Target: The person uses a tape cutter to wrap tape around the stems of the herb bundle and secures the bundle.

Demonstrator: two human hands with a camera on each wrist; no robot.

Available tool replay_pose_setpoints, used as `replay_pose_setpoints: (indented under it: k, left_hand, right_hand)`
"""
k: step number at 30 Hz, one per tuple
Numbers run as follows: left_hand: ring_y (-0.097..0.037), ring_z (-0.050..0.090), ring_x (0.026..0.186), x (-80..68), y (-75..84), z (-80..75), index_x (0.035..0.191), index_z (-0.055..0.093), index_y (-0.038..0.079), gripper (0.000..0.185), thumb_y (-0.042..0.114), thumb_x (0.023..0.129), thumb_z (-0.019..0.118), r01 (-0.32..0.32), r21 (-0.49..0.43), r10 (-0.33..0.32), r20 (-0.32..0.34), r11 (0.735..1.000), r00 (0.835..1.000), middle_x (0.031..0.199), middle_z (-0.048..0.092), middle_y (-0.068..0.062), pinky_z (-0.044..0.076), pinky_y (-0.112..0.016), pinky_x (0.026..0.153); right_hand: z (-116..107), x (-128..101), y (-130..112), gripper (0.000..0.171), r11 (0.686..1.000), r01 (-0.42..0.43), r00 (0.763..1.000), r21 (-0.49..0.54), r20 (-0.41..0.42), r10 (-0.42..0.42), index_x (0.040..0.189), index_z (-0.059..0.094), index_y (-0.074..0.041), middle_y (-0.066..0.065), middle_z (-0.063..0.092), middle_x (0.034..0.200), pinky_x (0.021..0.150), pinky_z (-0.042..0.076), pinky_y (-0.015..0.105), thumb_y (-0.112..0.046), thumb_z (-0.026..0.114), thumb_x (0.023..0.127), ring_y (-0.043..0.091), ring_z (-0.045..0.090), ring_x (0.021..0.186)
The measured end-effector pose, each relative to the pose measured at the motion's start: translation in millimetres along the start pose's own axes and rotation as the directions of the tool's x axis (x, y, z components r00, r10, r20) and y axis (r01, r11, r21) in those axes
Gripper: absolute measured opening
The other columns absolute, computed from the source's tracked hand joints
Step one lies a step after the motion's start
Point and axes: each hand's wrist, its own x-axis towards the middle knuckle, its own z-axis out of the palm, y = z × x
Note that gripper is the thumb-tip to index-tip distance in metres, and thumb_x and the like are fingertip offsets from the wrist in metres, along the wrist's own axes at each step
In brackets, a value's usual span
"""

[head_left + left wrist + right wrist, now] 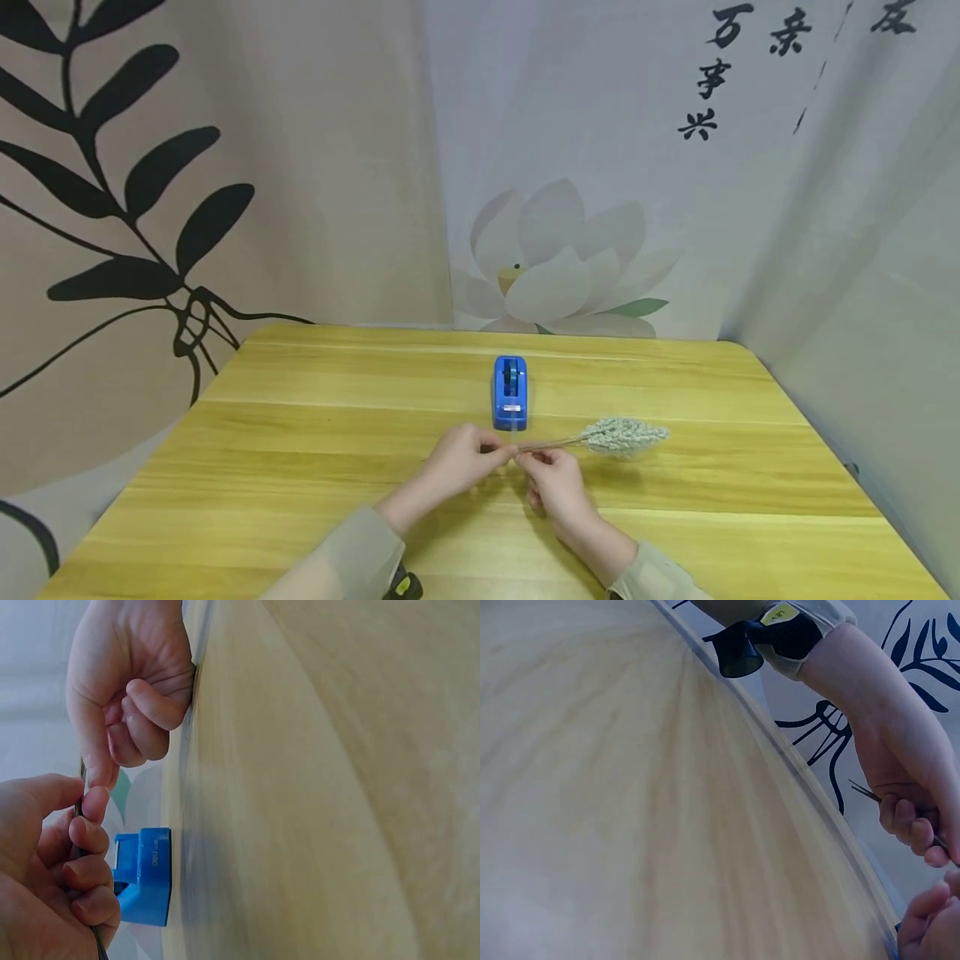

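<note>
1. Left hand (463, 457): fingers curled round the bare end of the thin dark stems of a pale grey-green dried flower sprig (622, 436).
2. Right hand (557, 482): pinches the same stems just beside the left; the hands nearly touch.
3. Sprig's long axis runs left-right above the yellow wooden table (300, 467), fluffy head out past the right hand.
4. Blue plastic tape dispenser (510, 392) stands just behind both hands, slightly nearer the left.
</note>
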Motion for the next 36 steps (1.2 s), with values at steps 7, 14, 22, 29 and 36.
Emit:
replay_pose_setpoints:
  k: [7,14,22,29,36]
  left_hand:
    - [-0.005,0.042,0.045,0.3,-0.4,0.3,0.077,0.074,0.011,0.027,0.031,0.093,0.064,-0.036,0.025,0.036,-0.009,0.999,0.999,0.054,0.051,0.009,0.036,-0.021,0.044]
    - [-0.005,0.042,0.045,-1.1,1.2,-1.5,0.077,0.074,0.01,0.027,0.029,0.093,0.064,-0.017,0.012,0.017,-0.012,1.0,1.0,0.053,0.05,0.009,0.036,-0.021,0.043]
    - [-0.005,0.042,0.044,-1.7,2.1,-0.5,0.077,0.074,0.01,0.027,0.03,0.093,0.065,-0.003,0.01,0.003,-0.008,1.0,1.0,0.053,0.05,0.008,0.034,-0.02,0.042]
    - [-0.005,0.04,0.044,-0.6,-0.4,1.8,0.073,0.072,0.011,0.028,0.028,0.093,0.065,-0.013,0.028,0.013,0.001,1.0,1.0,0.051,0.047,0.009,0.032,-0.02,0.042]
    - [-0.006,0.043,0.044,-0.7,-0.5,0.6,0.084,0.076,0.01,0.023,0.028,0.093,0.065,0.032,0.002,-0.032,0.034,0.999,0.999,0.056,0.052,0.004,0.034,-0.021,0.041]
  right_hand:
    - [3,1,-1,0.023,0.999,0.002,1.0,0.035,-0.023,-0.002,0.108,0.064,0.006,-0.002,0.048,0.066,0.038,0.034,0.018,-0.007,0.067,0.089,0.004,0.034,0.042]
    - [2,1,-3,0.032,0.998,-0.007,1.0,0.056,-0.021,0.008,0.119,0.057,0.005,0.0,0.053,0.072,0.04,0.04,0.021,-0.008,0.066,0.091,0.004,0.035,0.044]
    - [-4,0,-2,0.025,0.998,-0.025,0.999,0.066,0.034,0.022,0.112,0.062,0.01,-0.002,0.042,0.055,0.049,0.049,0.023,-0.004,0.061,0.092,0.007,0.041,0.046]
    - [-9,0,3,0.021,0.986,-0.041,0.995,0.16,0.1,0.025,0.105,0.064,0.011,-0.003,0.038,0.05,0.061,0.051,0.024,0.002,0.06,0.087,0.009,0.042,0.049]
    - [-13,0,4,0.014,0.981,-0.044,0.991,0.188,0.133,0.019,0.096,0.068,0.007,-0.002,0.04,0.049,0.066,0.051,0.025,0.002,0.06,0.087,0.008,0.041,0.049]
